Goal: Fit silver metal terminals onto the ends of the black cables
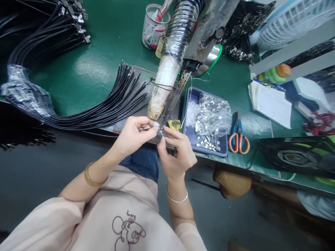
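My left hand [136, 134] pinches the end of a black cable, with a small whitish piece at its fingertips. Close beside it, my right hand [179, 146] has thumb and forefinger drawn together at a tiny shiny part, too small to make out. Both hands meet over the front edge of a dark work plate [123, 122], just below the soldering iron's tip [171, 104]. A bundle of black cables [99, 113] with stripped ends fans across the plate to the left. Right of my fingers lies a yellow sponge [174, 124].
A blue tray [225, 148] holds small metal connectors and a plastic bag. Orange-handled scissors [238, 142] lie beside it. A wrapped exhaust hose [167, 66] hangs low over the plate. Behind stand a solder spool [214, 61] and a clear cup [150, 29]; a fan [298, 156] sits far right.
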Motion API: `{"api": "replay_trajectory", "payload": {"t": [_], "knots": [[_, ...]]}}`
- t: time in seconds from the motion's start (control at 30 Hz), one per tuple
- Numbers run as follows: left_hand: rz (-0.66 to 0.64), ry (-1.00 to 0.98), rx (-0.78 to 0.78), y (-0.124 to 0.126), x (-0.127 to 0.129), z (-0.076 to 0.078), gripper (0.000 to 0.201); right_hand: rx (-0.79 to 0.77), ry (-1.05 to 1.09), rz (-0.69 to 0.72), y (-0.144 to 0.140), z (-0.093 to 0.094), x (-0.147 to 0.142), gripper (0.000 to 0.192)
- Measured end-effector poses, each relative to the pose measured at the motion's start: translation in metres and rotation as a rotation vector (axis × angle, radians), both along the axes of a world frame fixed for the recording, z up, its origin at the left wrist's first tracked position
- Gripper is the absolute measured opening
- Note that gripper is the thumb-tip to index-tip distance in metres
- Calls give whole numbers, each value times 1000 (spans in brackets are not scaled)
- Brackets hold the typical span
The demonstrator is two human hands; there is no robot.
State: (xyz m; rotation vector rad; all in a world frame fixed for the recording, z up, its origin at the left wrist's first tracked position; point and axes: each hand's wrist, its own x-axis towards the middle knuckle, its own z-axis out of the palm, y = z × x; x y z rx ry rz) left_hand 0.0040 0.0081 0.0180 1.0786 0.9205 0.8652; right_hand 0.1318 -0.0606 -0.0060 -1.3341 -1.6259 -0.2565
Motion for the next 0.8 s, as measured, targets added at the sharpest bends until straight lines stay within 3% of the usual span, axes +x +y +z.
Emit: {"api": "replay_trajectory", "payload": {"t": [0.33, 0.8], "knots": [[-24, 56, 92, -2, -3, -3, 16, -20, 36, 12, -2, -1, 1, 22], [74, 34, 42, -7, 5, 2, 12, -17, 28, -22, 2, -2, 1, 20]]}}
